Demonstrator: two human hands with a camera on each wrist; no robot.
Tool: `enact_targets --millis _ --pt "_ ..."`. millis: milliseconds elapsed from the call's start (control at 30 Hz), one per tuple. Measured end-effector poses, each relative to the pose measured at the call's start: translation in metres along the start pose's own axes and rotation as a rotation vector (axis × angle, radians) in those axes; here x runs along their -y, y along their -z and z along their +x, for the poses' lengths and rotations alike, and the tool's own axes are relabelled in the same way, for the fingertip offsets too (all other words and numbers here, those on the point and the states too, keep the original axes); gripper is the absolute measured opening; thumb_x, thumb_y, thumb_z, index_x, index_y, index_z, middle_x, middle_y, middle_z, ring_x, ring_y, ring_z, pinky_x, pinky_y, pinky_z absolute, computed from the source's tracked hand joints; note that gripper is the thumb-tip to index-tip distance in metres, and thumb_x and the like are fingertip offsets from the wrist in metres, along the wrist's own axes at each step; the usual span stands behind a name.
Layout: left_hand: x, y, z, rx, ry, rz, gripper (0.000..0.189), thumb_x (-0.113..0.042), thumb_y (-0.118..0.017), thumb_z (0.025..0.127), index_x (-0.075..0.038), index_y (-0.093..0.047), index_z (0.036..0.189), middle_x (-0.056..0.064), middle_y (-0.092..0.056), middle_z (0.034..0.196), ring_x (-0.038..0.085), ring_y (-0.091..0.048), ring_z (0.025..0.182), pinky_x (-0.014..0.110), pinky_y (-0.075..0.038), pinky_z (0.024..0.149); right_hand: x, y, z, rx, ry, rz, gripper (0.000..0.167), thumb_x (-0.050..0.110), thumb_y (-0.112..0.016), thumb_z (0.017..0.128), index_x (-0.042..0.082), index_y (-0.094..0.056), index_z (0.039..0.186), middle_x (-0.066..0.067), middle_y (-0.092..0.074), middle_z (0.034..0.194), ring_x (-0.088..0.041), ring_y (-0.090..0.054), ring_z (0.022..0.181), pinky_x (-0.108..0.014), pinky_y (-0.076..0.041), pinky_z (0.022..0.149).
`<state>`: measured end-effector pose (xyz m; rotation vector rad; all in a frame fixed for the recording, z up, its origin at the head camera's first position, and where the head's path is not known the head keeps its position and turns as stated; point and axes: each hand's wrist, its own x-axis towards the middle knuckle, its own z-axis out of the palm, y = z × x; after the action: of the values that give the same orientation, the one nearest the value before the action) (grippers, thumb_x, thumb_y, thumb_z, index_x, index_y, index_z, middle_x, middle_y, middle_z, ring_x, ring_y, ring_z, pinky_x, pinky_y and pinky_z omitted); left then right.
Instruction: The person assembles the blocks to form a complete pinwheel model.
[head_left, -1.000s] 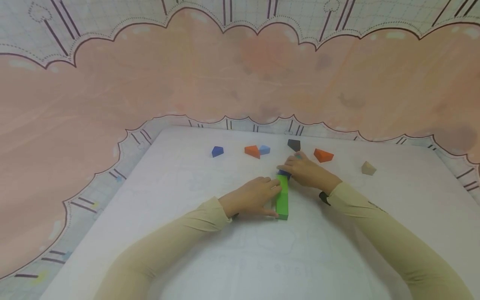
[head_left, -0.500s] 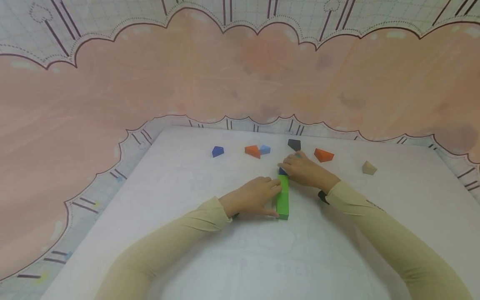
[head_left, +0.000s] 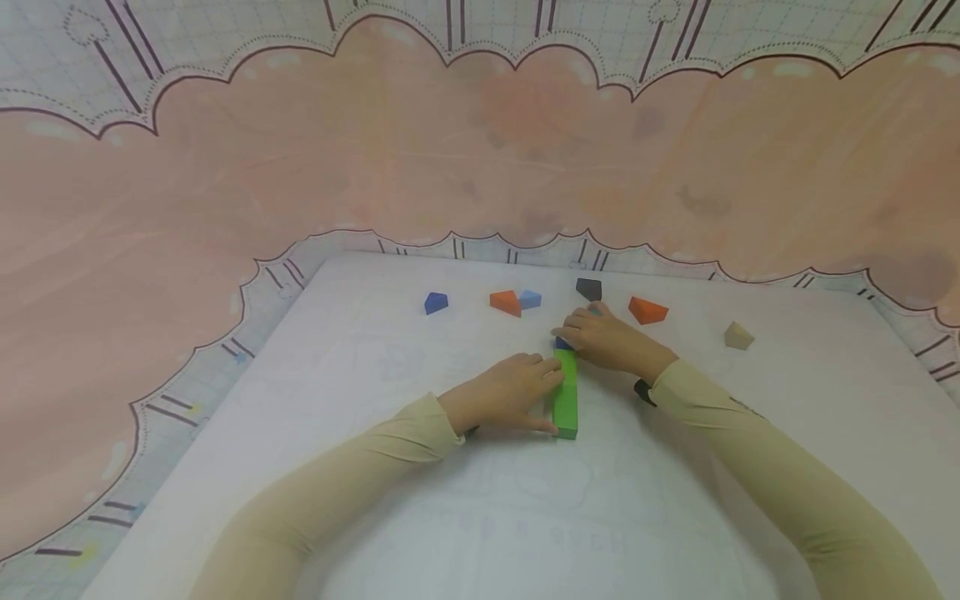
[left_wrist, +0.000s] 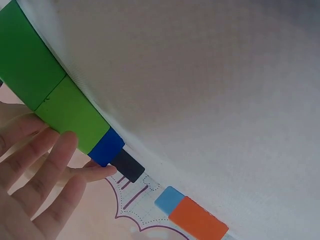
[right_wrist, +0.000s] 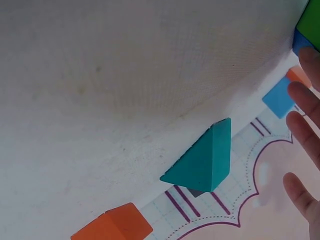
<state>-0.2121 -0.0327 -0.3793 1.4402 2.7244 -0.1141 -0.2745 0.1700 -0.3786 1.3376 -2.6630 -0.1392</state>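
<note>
Two green blocks, one dark and one light, lie end to end in a row on the white table. The left hand (head_left: 504, 392) rests along their left side in the head view, with fingers at the light green block (left_wrist: 73, 117) and thumb by the near end of the dark green block (left_wrist: 27, 60). Its fingers look fairly straight in the left wrist view. At the row's far end, the right hand (head_left: 611, 337) holds a small blue block (left_wrist: 107, 146) against the light green one. One finger reaches round the blue block's far end; the hand hides much of the block.
Beyond the hands lie a blue piece (head_left: 436, 302), an orange piece (head_left: 506, 303) by a light blue one (head_left: 529, 299), a dark grey piece (head_left: 589, 289), another orange piece (head_left: 648, 310) and a beige one (head_left: 738, 336). A teal wedge (right_wrist: 202, 160) stands close behind the right hand.
The right hand shifts very slightly left at the far end of the row, covering a little more of the blue block. The left hand and the green blocks stay nearly still.
</note>
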Motion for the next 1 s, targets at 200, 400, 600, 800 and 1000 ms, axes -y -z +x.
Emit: enact_targets --millis 200,400,600,800,1000 --pt "0.000 0.000 -0.001 0.000 0.004 -0.004 0.073 -0.061 -0.059 0.082 -0.011 -0.045 0.134 0.002 -0.049 0.134 0.015 -0.051 0.113 0.030 -0.039 0.104 0.000 0.001 0.000 0.009 -0.011 0.011 0.039 0.011 -0.071 0.082 0.012 -0.063 0.120 -0.006 -0.069 0.109 -0.025 -0.060 0.107 -0.051 -0.040 0.100" --pt "0.000 0.000 -0.001 0.006 0.008 -0.021 0.073 -0.059 -0.060 0.082 -0.010 -0.044 0.134 0.004 -0.048 0.136 0.017 -0.050 0.116 0.031 -0.038 0.105 0.000 0.001 0.001 0.026 -0.017 0.000 0.041 0.013 -0.071 0.082 0.014 -0.062 0.122 -0.006 -0.068 0.110 -0.025 -0.060 0.109 -0.049 -0.041 0.099" --pt "-0.001 0.002 -0.001 0.007 0.005 -0.011 0.074 -0.059 -0.059 0.082 -0.010 -0.044 0.134 0.004 -0.048 0.137 0.017 -0.050 0.116 0.031 -0.039 0.104 -0.008 0.000 -0.005 0.071 -0.110 0.013 0.050 0.016 -0.070 0.083 0.013 -0.055 0.130 -0.010 -0.064 0.119 -0.030 -0.055 0.116 -0.054 -0.037 0.102" --pt "-0.003 0.003 -0.001 0.014 0.011 0.010 0.074 -0.061 -0.059 0.082 -0.011 -0.045 0.134 0.004 -0.047 0.139 0.017 -0.050 0.119 0.030 -0.039 0.105 -0.036 -0.001 -0.027 -0.067 -0.180 -0.056 0.045 0.019 -0.074 0.080 0.007 -0.060 0.121 -0.015 -0.064 0.113 -0.033 -0.054 0.112 -0.058 -0.035 0.101" --pt "-0.002 0.002 -0.002 -0.001 0.003 0.015 0.070 -0.061 -0.059 0.081 -0.011 -0.047 0.130 0.002 -0.050 0.134 0.015 -0.051 0.111 0.028 -0.041 0.101 -0.064 -0.003 -0.050 -0.154 -0.227 -0.123 0.039 0.017 -0.074 0.079 0.002 -0.061 0.113 -0.019 -0.063 0.109 -0.037 -0.052 0.110 -0.060 -0.034 0.098"
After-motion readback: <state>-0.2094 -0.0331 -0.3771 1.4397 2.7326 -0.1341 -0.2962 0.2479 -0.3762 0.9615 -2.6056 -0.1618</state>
